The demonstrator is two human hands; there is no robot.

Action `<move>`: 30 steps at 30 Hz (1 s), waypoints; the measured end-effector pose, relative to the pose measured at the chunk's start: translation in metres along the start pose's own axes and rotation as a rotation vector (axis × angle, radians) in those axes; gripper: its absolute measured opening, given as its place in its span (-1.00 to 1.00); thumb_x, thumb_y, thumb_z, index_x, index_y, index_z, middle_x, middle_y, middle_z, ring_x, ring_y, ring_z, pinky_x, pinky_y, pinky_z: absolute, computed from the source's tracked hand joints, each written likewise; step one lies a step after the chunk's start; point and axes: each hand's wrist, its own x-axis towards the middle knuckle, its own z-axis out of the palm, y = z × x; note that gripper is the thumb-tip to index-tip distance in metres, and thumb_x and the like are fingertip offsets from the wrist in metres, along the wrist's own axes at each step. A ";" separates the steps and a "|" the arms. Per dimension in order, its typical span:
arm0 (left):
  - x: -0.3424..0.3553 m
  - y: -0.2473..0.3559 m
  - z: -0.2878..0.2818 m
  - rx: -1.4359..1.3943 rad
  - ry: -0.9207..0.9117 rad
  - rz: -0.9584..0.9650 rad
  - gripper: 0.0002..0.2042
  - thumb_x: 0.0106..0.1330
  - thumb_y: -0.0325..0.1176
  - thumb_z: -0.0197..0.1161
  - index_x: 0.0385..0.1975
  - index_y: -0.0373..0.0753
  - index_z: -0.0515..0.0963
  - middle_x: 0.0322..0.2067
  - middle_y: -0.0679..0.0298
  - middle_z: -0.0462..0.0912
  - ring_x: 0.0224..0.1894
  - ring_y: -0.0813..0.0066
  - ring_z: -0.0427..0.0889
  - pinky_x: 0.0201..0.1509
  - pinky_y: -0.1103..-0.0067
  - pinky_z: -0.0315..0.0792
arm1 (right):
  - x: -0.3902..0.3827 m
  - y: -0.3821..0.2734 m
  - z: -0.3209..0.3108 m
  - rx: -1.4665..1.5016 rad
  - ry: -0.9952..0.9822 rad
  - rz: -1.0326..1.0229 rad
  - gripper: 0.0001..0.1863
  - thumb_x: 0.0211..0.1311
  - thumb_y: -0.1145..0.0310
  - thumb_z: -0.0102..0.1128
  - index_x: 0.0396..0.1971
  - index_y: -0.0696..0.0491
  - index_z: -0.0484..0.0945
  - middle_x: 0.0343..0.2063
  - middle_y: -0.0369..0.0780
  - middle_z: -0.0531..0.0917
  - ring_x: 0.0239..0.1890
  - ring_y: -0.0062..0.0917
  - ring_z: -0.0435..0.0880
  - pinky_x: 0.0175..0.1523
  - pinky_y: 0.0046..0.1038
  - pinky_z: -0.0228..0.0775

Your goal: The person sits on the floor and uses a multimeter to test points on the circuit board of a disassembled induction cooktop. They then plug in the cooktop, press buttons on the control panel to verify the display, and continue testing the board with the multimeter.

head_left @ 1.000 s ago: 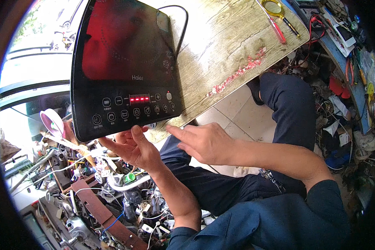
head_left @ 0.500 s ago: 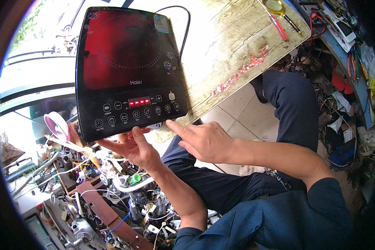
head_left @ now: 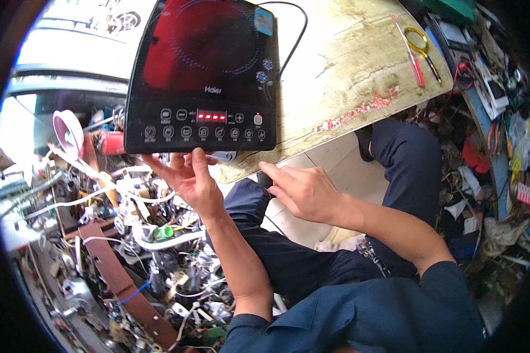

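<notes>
A black induction cooker [head_left: 206, 65], with a reddish sheen on its glass and a lit red display [head_left: 211, 116], is tilted over the near left of the wooden table [head_left: 341, 65]. My left hand [head_left: 195, 183] grips its near edge from below, thumb on the front rim and fingers partly hidden underneath. Just off the cooker's near right corner, my right hand [head_left: 303, 191] is empty. Its index finger points out toward the cooker without touching it, and the other fingers are loosely bent.
A black cord [head_left: 305, 26] loops behind the cooker. Red and white crumbs [head_left: 359, 110] lie along the table edge, with a red-handled screwdriver [head_left: 417, 70] and a magnifying glass [head_left: 417, 40] beyond. Piled parts and wires [head_left: 159, 247] fill the lower left; more clutter [head_left: 483, 159] lies at right.
The view has shifted, and the cooker now sits higher and straighter in it. My right index finger has come away from the cooker's near corner; my left hand keeps its hold.
</notes>
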 end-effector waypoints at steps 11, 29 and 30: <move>0.001 -0.008 -0.010 -0.005 -0.013 0.021 -0.10 0.44 -0.60 0.18 0.61 -0.01 -0.29 -0.08 0.22 0.65 -0.18 0.60 0.62 -0.23 0.62 0.60 | 0.011 0.000 0.005 -0.047 -0.013 -0.008 -0.44 0.27 0.43 0.30 0.28 0.18 0.45 -0.43 -0.18 0.69 -0.45 -0.30 0.72 -0.34 -0.32 0.56; -0.002 -0.002 -0.005 -0.012 0.001 0.009 -0.12 0.45 -0.61 0.16 0.61 -0.03 -0.27 -0.13 0.24 0.65 -0.24 0.63 0.58 -0.15 0.62 0.52 | 0.030 0.000 0.004 -0.142 -0.042 0.073 -0.27 0.30 0.36 0.28 0.44 0.15 0.27 -0.44 -0.11 0.69 -0.46 -0.21 0.71 -0.34 -0.23 0.55; -0.001 -0.002 -0.006 -0.015 -0.006 0.003 -0.08 0.43 -0.63 0.18 0.61 -0.03 -0.30 -0.13 0.23 0.64 -0.23 0.62 0.59 -0.15 0.62 0.54 | 0.032 0.000 0.005 -0.156 -0.052 0.076 -0.26 0.30 0.36 0.28 0.45 0.15 0.25 -0.44 -0.10 0.69 -0.46 -0.20 0.71 -0.34 -0.22 0.55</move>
